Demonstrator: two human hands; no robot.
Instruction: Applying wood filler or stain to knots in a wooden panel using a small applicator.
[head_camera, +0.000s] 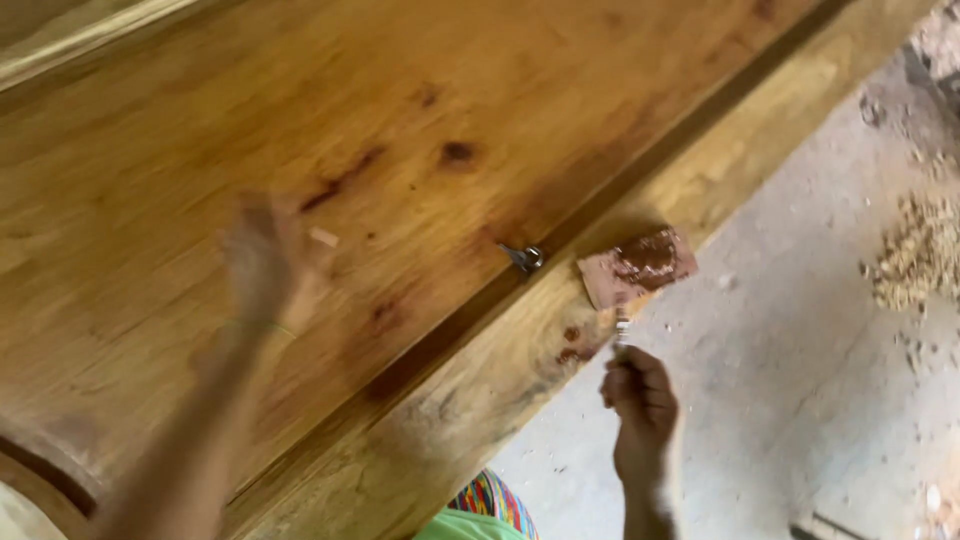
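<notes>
The left hand (258, 262) lies blurred over the broad wooden panel (300, 130), fingers pointing up the picture; whether they are spread or closed cannot be told through the blur. Just right of the fingertips a small pale chip (323, 237) sits on the wood. Around the hand the panel gives open room on all sides, its grain marked by dark knots (458, 153).

Further right a dark groove (600, 195) runs diagonally between the panel and the lighter frame (480, 400). A small metal hook (524, 258) sits at this groove, near the middle of the picture.

On the frame's outer edge rests a card (636, 266) carrying a dab of brown paste (648, 257); part of the card juts past the edge over the floor. Brown smears (572, 345) mark the frame just below the card.

The right hand (640, 400) is beyond the frame's edge, over the floor, fingers closed around a thin tool (621, 328) whose tip meets the frame's edge near the smears, just below the card.

To the right the grey floor (800, 350) lies open, with a heap of shavings (915, 255) at the far right.
</notes>
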